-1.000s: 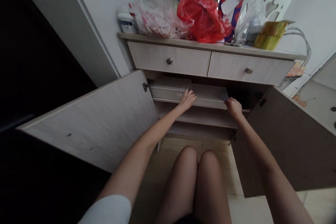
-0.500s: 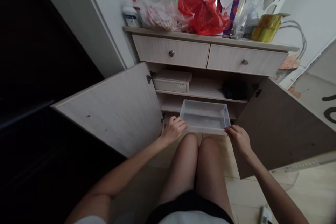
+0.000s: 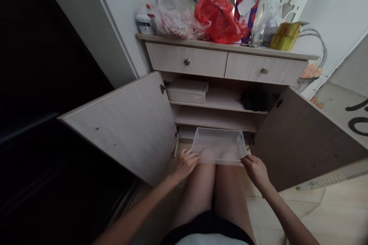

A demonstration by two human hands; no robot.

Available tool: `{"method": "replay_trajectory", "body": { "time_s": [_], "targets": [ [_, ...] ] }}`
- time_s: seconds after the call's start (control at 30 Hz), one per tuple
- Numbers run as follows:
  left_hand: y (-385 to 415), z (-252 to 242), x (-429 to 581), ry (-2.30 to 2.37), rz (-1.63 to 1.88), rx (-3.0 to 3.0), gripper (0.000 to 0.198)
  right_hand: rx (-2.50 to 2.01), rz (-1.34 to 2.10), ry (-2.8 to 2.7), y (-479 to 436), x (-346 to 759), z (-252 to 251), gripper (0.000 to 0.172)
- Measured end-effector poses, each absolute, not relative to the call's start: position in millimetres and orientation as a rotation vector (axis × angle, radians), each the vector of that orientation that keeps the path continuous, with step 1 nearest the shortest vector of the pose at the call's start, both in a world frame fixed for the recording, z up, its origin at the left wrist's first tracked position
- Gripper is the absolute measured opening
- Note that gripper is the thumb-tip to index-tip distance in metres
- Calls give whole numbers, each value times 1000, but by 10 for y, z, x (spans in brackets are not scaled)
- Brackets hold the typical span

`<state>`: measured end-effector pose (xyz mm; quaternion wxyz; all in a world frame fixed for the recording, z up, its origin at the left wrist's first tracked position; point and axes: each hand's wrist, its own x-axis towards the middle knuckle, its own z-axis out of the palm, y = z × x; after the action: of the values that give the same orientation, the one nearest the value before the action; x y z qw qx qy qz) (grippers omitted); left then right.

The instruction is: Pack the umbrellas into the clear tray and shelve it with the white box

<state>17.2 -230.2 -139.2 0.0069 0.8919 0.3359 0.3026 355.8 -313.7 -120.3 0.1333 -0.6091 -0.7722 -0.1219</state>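
Observation:
Above my knees is a clear plastic drawer bin (image 3: 218, 138), a shallow rectangular tray with nothing seen inside; my knees show through its bottom. My left hand (image 3: 186, 162) is closed on its near left corner. At the near right corner, my right hand (image 3: 257, 168) pinches the rim. Behind the bin stands a pale wooden cabinet (image 3: 186, 51) with both doors swung wide. A flat light-coloured box (image 3: 185, 92) sits on its upper shelf at the left, and a dark bundle (image 3: 254, 99) lies at the right of that shelf.
The open left door (image 3: 123, 126) and right door (image 3: 304, 138) flank my arms. On the cabinet top are a red plastic bag (image 3: 218, 15), a clear bag (image 3: 178, 15), a white bottle (image 3: 143, 23) and a yellow package (image 3: 286, 35). Two knobbed drawers sit beneath the top.
Both hands have brought the plastic bin down and nearer to me, from in front of the shelves to over my knees. The lower shelf shows more now.

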Motion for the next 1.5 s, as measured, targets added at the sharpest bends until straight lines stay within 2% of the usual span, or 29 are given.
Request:
{"method": "replay_trajectory", "body": {
  "time_s": [0.07, 0.17, 0.23, 0.4, 0.57, 0.73, 0.8, 0.97, 1.2, 1.33, 1.5],
  "targets": [
    [-2274, -1492, 178, 1103, 1043, 2611, 23, -1801, -289, -2266, -3140, 3557, -1162, 23],
    [-2215, -1661, 240, 1291, 1260, 2219, 32, -1811, -143, -2297, -3100, 3602, -1016, 17],
    [-2172, -1763, 304, 1371, 1330, 1937, 40, -1831, -110, -2231, -2957, 3677, -866, 25],
    [-2113, -1871, 424, 1373, 1210, 1497, 71, -1949, -263, -1848, -1920, 3968, -428, 35],
    [-2148, -1822, 408, 1371, 1029, 1455, 71, -2278, -353, -1631, -616, 4133, -218, 41],
    [-2211, -1841, 357, 1343, 1003, 1427, 75, -2479, -238, -1517, -41, 4081, -298, 36],
    [-2223, -1879, 339, 1354, 995, 1406, 76, -2504, -216, -1458, 37, 4043, -360, 34],
    [-2222, -1906, 294, 1345, 964, 1394, 78, -2520, -204, -1390, 94, 4023, -458, 45],
    [-2206, -1815, 294, 1269, 952, 1426, 73, -2442, -130, -1492, -114, 4148, -495, 45],
    [-2206, -1794, 319, 1235, 931, 1410, 77, -2219, 145, -1407, -261, 4267, -491, 39],
    [-2215, -1749, 332, 1213, 912, 1393, 87, -1622, 640, -1160, -719, 4367, -503, 41]
  ]
}}
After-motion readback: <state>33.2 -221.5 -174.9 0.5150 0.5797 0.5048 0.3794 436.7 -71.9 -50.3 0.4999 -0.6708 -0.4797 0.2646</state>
